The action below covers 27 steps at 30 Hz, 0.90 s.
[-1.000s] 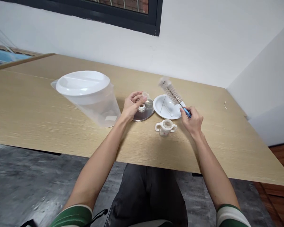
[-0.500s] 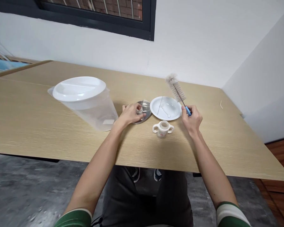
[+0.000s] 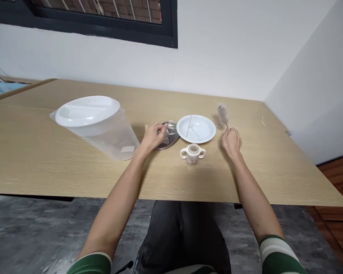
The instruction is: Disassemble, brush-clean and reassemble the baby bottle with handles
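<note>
My left hand point(image 3: 153, 136) is over the round metal tray point(image 3: 174, 137), its thumb and fingers drawn together at the top of a small clear bottle part point(image 3: 165, 139). The fingers partly cover that part, so its exact kind is unclear. Out to the right, my right hand point(image 3: 232, 141) is closed around the handle of a bottle brush point(image 3: 222, 114), whose pale bristles tilt up and away, slightly blurred. Between the hands, a small clear baby bottle point(image 3: 192, 156) with a white two-handled ring stands upright, its mouth uncovered.
A white bowl point(image 3: 208, 131) behind the bottle holds a thin straw brush and a small white piece. On the left stands a large translucent pitcher point(image 3: 111, 133) with a white lid. A thin pale strip point(image 3: 263, 121) lies far right on the wooden table point(image 3: 82, 175).
My right hand has lowered the bottle brush toward the table on the right, tipping its bristles away. My left thumb has drawn up toward the fingers. The camera view has shifted slightly.
</note>
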Each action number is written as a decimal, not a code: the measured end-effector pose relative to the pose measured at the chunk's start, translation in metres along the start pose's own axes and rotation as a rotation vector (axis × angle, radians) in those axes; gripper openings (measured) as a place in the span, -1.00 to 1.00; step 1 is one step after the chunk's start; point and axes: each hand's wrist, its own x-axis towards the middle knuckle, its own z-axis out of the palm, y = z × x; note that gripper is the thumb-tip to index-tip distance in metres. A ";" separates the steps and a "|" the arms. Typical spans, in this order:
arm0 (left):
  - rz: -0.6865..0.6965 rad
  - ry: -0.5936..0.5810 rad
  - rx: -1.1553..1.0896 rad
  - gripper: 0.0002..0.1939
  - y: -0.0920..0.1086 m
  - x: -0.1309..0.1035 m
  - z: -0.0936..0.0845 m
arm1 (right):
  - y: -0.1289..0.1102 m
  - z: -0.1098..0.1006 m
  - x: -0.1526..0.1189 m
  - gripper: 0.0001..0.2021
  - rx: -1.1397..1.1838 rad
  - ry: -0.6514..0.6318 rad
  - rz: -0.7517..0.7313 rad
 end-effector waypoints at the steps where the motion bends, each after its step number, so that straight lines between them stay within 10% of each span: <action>1: 0.004 0.001 -0.004 -0.56 0.000 0.000 0.001 | 0.000 0.001 0.000 -0.57 -0.030 -0.047 0.010; 19: 0.075 -0.041 -0.030 -0.55 0.004 -0.002 0.014 | -0.009 0.002 -0.015 -0.61 -0.359 -0.216 -0.162; 27: 0.093 -0.009 -0.082 -0.68 0.003 -0.002 0.019 | -0.018 -0.016 -0.002 -0.58 -0.166 0.129 -0.300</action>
